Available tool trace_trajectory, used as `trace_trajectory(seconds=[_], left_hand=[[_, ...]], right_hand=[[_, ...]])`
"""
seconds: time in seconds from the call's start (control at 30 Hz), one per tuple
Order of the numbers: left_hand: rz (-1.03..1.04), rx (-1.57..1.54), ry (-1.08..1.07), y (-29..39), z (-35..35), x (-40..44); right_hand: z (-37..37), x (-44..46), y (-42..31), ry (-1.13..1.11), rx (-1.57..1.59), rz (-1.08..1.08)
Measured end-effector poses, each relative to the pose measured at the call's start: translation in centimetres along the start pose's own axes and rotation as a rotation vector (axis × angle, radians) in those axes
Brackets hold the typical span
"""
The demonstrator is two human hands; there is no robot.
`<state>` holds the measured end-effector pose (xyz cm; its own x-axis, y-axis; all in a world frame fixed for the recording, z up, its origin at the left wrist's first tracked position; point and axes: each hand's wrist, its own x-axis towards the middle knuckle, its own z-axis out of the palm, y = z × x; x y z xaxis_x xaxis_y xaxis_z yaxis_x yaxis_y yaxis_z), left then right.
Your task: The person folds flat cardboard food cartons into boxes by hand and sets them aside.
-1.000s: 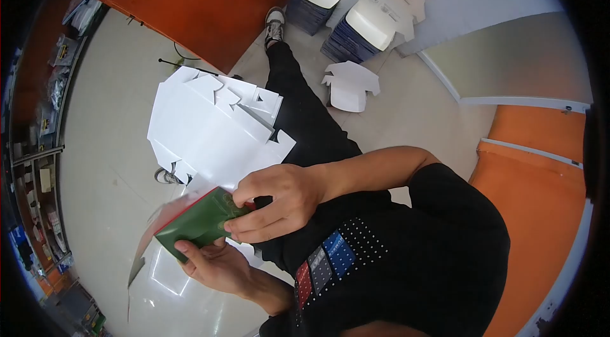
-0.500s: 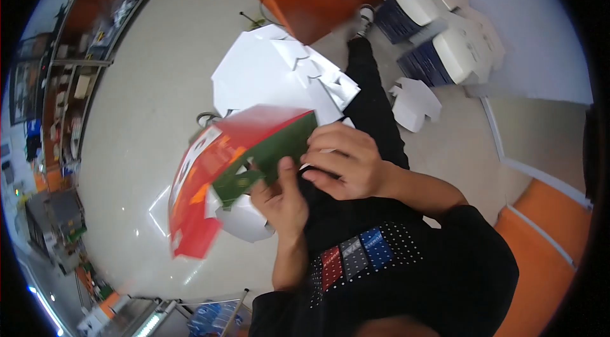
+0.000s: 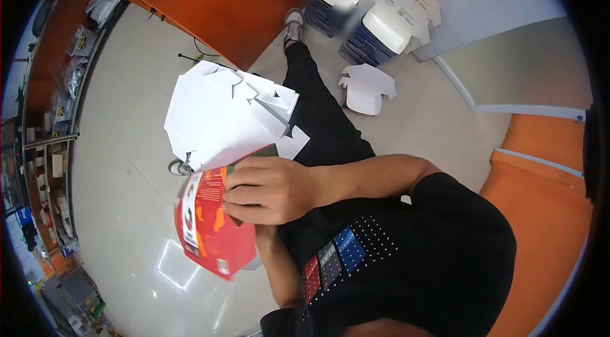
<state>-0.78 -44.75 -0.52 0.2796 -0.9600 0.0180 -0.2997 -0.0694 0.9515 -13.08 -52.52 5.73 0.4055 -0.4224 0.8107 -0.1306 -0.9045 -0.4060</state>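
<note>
A red printed carton (image 3: 219,241) with orange patterns and a white panel is held in front of my lap, partly folded. A strip of its green side shows near the top. My right hand (image 3: 264,191) is closed with its fingers curled over the carton's upper right edge. My left hand is mostly hidden behind the right hand and the carton; only the wrist and forearm (image 3: 279,273) show, and its fingers cannot be seen. Just beyond the carton lies a pile of white die-cut cardboard sheets (image 3: 216,114) by my legs.
Stacks of folded white-topped, dark blue cartons (image 3: 384,25) stand by the wall. One loose white carton piece (image 3: 367,89) lies on the floor beside my leg. An orange panel (image 3: 210,0) rises ahead, and shelves (image 3: 54,140) with goods line the left.
The view has swung to the right. The carton has turned so its red printed side faces me, and my right hand has moved across it, covering the left hand.
</note>
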Motion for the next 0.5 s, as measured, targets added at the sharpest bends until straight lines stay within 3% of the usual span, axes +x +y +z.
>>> trace_trajectory(seconds=[0.17, 0.33, 0.5], left_hand=[[-0.071, -0.163, 0.067, -0.3, -0.1, 0.0], [-0.080, -0.152, 0.097, 0.9, 1.5, -1.0], [-0.165, 0.162, 0.068, 2.4, 2.2, -1.2]], right_hand=[[-2.5, -1.0, 1.2, -0.039, -0.069, 0.054], [-1.2, -2.3, 0.4, 0.031, 0.020, 0.354], [-0.7, -2.6, -0.3, 0.031, 0.179, 0.605]])
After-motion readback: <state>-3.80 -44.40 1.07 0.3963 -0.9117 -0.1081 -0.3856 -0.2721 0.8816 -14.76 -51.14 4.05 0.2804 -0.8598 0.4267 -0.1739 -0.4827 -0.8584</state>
